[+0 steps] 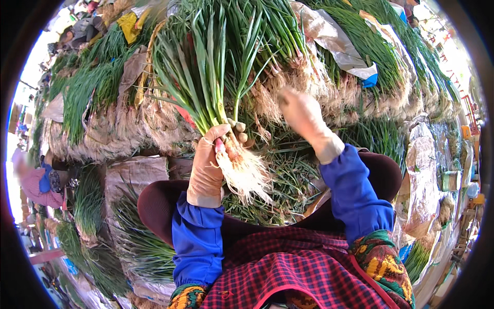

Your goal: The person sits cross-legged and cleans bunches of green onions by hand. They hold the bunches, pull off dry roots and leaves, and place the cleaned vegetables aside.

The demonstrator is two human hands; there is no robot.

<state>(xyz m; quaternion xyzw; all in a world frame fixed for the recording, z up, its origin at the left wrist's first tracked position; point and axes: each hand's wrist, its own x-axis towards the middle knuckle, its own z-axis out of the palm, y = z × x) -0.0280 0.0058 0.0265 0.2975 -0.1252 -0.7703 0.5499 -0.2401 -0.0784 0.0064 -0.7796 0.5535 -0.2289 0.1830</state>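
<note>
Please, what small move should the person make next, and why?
Probably bring the right hand over to the roots of the held green onions and tidy them: the left hand grips the bunch near these roots, which spread loosely, while the right hand is apart from it.

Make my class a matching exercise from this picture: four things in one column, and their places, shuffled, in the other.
Things
1. Long green leafy bunch with pale stringy roots
2. Bright yellow crumpled piece of material
3. Red-and-dark checked cloth apron
4. Plain blue fabric sleeves

Places
A. Across the person's lap
B. On both of the person's arms
C. In the person's left hand
D. Toward the upper left of the picture

Right pairs: 1-C, 2-D, 3-A, 4-B
</note>
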